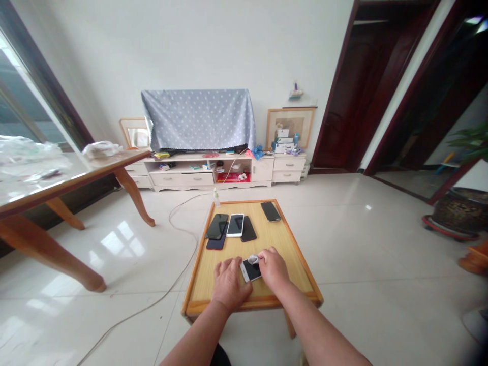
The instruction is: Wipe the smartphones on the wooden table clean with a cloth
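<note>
A white-framed smartphone point(248, 271) lies on the small wooden table point(284, 239) near its front edge, dark screen up. My left hand point(230, 282) grips its left end, with the fingers along the far edge and the thumb at the near edge. Pinched in my right hand point(273, 268) is a crumpled white tissue point(253, 260), pressed against the screen. My right hand hides the phone's right end. Farther back lie a white phone point(235, 225), a black phone point(217, 226) overlapping a dark blue phone point(218, 244), and another dark phone point(249, 230).
At the table's far right is a black phone point(270, 211); a clear spray bottle point(216, 197) stands at the far left corner. A cable point(183, 264) runs over the floor on the left. A larger table point(76, 178) stands at left, a white TV cabinet point(183, 179) behind.
</note>
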Demonstrator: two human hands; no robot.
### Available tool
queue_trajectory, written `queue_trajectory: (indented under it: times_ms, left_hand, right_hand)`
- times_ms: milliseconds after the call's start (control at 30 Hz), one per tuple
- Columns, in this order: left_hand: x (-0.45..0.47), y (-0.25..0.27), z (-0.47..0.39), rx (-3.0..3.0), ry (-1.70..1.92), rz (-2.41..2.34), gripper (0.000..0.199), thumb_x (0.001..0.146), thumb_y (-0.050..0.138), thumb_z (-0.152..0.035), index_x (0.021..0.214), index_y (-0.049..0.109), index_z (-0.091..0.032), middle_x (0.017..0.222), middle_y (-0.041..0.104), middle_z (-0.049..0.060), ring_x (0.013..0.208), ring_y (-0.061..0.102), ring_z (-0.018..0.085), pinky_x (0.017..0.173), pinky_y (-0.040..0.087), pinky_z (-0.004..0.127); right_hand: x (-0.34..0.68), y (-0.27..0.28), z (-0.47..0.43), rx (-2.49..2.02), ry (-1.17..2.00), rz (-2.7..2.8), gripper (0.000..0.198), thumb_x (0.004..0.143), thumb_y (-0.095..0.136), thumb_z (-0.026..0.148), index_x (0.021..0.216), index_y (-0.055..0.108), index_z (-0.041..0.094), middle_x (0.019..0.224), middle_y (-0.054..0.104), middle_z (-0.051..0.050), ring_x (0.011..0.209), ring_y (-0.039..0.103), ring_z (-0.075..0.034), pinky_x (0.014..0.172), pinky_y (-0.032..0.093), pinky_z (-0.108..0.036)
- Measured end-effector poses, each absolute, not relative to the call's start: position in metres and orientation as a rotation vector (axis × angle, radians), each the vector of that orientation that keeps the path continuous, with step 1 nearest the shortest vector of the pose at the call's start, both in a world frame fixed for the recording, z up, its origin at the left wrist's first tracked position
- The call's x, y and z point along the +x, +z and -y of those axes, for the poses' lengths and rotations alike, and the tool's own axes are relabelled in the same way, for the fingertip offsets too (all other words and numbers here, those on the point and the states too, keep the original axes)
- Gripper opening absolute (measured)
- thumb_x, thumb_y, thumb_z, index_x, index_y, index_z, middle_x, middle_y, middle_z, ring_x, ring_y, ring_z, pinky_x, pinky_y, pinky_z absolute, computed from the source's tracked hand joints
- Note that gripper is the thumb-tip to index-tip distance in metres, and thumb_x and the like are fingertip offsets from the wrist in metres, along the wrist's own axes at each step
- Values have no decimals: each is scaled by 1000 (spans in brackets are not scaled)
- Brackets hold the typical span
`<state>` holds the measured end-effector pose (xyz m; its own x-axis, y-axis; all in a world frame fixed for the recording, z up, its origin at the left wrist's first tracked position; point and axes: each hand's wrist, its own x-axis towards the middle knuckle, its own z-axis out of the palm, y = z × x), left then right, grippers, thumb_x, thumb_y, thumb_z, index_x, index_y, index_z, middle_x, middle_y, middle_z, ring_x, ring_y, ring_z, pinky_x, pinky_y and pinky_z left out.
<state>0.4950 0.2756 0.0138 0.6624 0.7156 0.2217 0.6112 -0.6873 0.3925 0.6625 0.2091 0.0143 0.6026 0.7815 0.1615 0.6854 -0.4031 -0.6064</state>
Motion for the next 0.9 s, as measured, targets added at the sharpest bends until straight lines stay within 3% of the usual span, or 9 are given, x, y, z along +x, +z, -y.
queue_trajectory:
  times_ms: [200, 367, 500, 733, 900]
  left_hand:
    - [495, 16, -275, 2597, 512, -1057, 62, 66, 65, -33, 126, 51, -27, 124, 63, 8, 127, 47, 28, 113, 20, 44]
    - [494, 20, -274, 2631, 479, -1013, 67, 69, 65, -33, 134, 48, -31, 127, 62, 5, 128, 45, 29, 113, 19, 45]
    - [492, 22, -273, 2676, 460, -975, 67, 69, 65, -33, 134, 49, -36, 127, 61, 2, 127, 43, 29, 113, 20, 46]
    - [490, 22, -273, 2724, 448, -957, 52, 73, 64, -36, 124, 58, -40, 126, 60, 1, 125, 43, 29, 111, 21, 49]
    - [490, 20, -275, 2729, 430, -944, 57, 73, 64, -36, 129, 56, -43, 131, 58, 1, 126, 42, 29, 112, 20, 50]
  right_hand:
    - [650, 15, -209, -2159, 103, 1242, 25, 90, 51, 36, 76, 65, 21, 89, 64, -7, 85, 56, -20, 78, 40, -29]
    - [652, 6, -214, -1952, 269, 1144, 6, 79, 56, 21, 74, 60, 21, 80, 65, -2, 76, 58, -17, 69, 40, -26]
    - [650, 2, -218, -1886, 359, 1141, 6, 79, 55, 22, 81, 61, 22, 72, 66, 3, 65, 59, -14, 60, 42, -23]
    - [638, 6, -215, -1788, 318, 1218, 19, 83, 52, 21, 85, 70, 22, 91, 70, -4, 88, 63, -17, 81, 45, -26]
    - [640, 2, -214, -1858, 244, 1183, 18, 84, 52, 20, 89, 69, 22, 93, 68, -4, 88, 62, -17, 81, 45, -25]
